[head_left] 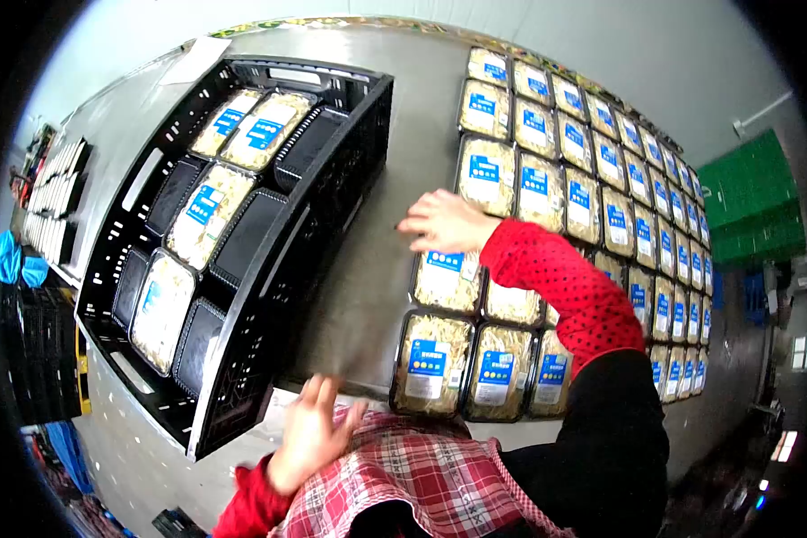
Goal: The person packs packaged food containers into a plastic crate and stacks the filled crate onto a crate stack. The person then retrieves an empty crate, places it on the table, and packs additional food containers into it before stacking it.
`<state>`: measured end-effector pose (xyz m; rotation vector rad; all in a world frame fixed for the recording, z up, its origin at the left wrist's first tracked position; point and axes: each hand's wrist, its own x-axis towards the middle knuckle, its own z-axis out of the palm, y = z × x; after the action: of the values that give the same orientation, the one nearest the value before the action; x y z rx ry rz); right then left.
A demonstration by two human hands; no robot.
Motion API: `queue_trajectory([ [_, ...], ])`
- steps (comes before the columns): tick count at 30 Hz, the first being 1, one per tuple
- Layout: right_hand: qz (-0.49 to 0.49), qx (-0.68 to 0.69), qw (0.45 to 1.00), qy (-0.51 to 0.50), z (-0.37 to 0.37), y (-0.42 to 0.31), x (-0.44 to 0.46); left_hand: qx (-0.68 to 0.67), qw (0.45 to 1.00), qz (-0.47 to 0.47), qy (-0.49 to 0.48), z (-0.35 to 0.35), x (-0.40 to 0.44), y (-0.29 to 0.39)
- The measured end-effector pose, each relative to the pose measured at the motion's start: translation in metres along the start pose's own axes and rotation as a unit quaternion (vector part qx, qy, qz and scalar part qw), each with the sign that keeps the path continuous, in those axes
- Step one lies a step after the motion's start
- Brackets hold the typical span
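My right hand [446,224] hovers at the left edge of the rows of packs, fingers spread and slightly curled, with nothing visible in them. Just below it is a sealed pack [446,285] of pale, shredded food that looks like sprouts, in a black tray with a blue and white label. Near the table's front edge, my left hand [314,435] is a little blurred, its fingers apart and holding nothing. A black plastic crate [282,255] stands to its upper left. Inside are several labelled packs [208,213] and black ribbed trays [249,235] showing no label.
Many similar packs [583,202] cover the table's right side in close rows. The grey metal tabletop [426,94] shows between crate and packs. A paper sheet [195,60] lies behind the crate. Green containers [751,202] stand far right, and stacked black crates [40,359] far left.
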<state>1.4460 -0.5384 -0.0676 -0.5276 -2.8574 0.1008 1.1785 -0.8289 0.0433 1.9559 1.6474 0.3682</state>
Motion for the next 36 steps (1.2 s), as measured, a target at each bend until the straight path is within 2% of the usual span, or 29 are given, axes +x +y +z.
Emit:
queue_trajectory([
  [1, -0.043, -0.017, 0.999, -0.016, 0.002, 0.004, 0.001, 0.044, 0.996, 0.041, 0.068, 0.044, 0.016, -0.023],
  [2, -0.117, -0.091, 0.986, -0.071, 0.001, 0.011, 0.000, 0.074, 0.996, 0.004, 0.048, 0.076, 0.031, -0.032],
  [3, -0.103, -0.093, 0.984, -0.114, 0.005, 0.020, -0.009, 0.058, 0.986, -0.120, -0.098, 0.080, 0.050, -0.016],
  [5, -0.051, -0.037, 0.989, -0.134, 0.007, 0.042, -0.012, 0.003, 0.999, -0.011, 0.048, 0.134, 0.063, -0.017],
  [6, -0.059, -0.039, 0.984, -0.166, 0.002, 0.044, -0.008, -0.019, 0.998, -0.041, 0.051, 0.148, 0.072, -0.008],
  [7, -0.092, -0.013, 0.989, -0.116, 0.005, 0.051, -0.008, -0.037, 0.995, -0.074, 0.048, 0.158, 0.078, -0.001],
  [9, -0.168, -0.072, 0.978, -0.101, 0.010, 0.070, -0.004, -0.033, 0.985, -0.153, 0.068, 0.171, 0.089, 0.006],
  [11, -0.239, -0.072, 0.961, -0.119, 0.019, 0.095, 0.002, -0.013, 0.980, -0.162, 0.115, 0.176, 0.092, 0.008],
  [12, -0.174, -0.025, 0.968, -0.176, 0.016, 0.099, 0.007, -0.028, 0.979, -0.151, 0.133, 0.176, 0.092, 0.009],
  [13, -0.189, 0.017, 0.970, -0.154, 0.023, 0.115, 0.008, -0.030, 0.981, -0.155, 0.114, 0.180, 0.093, 0.004],
  [15, -0.130, 0.017, 0.967, -0.217, 0.019, 0.121, 0.006, -0.028, 0.982, -0.167, 0.083, 0.178, 0.095, 0.002],
  [17, -0.134, 0.073, 0.974, -0.169, 0.017, 0.118, 0.005, -0.035, 0.983, -0.160, 0.085, 0.172, 0.095, 0.001],
  [20, -0.136, 0.089, 0.974, -0.157, -0.012, 0.094, 0.009, -0.007, 0.992, -0.098, 0.077, 0.139, 0.089, 0.010],
  [23, -0.250, 0.035, 0.963, -0.092, -0.066, 0.054, 0.005, 0.095, 0.990, 0.016, 0.106, 0.073, 0.066, 0.031],
  [25, -0.324, -0.016, 0.945, -0.046, -0.117, 0.017, 0.015, 0.157, 0.975, 0.058, 0.146, 0.028, 0.046, 0.041],
  [26, -0.343, -0.027, 0.939, -0.030, -0.140, 0.006, 0.025, 0.162, 0.978, 0.054, 0.124, -0.007, 0.035, 0.050],
  [28, -0.320, -0.049, 0.946, 0.007, -0.201, -0.014, 0.052, 0.214, 0.959, 0.083, 0.169, -0.070, 0.013, 0.057],
  [29, -0.306, -0.056, 0.950, 0.025, -0.226, -0.020, 0.068, 0.214, 0.950, 0.078, 0.215, -0.097, 0.006, 0.058],
  [30, -0.298, -0.072, 0.949, 0.071, -0.246, -0.027, 0.087, 0.300, 0.935, 0.036, 0.187, -0.134, -0.007, 0.066],
  [32, -0.299, -0.107, 0.934, 0.162, -0.269, -0.038, 0.137, 0.317, 0.911, 0.036, 0.259, -0.185, -0.022, 0.049],
  [33, -0.305, -0.123, 0.921, 0.208, -0.272, -0.043, 0.165, 0.366, 0.886, -0.036, 0.281, -0.206, -0.021, 0.050],
  [34, -0.311, -0.135, 0.912, 0.232, -0.270, -0.046, 0.195, 0.318, 0.895, -0.022, 0.311, -0.227, -0.020, 0.032],
  [36, -0.323, -0.159, 0.888, 0.285, -0.252, -0.050, 0.258, 0.436, 0.837, -0.040, 0.328, -0.249, -0.007, -0.009],
])
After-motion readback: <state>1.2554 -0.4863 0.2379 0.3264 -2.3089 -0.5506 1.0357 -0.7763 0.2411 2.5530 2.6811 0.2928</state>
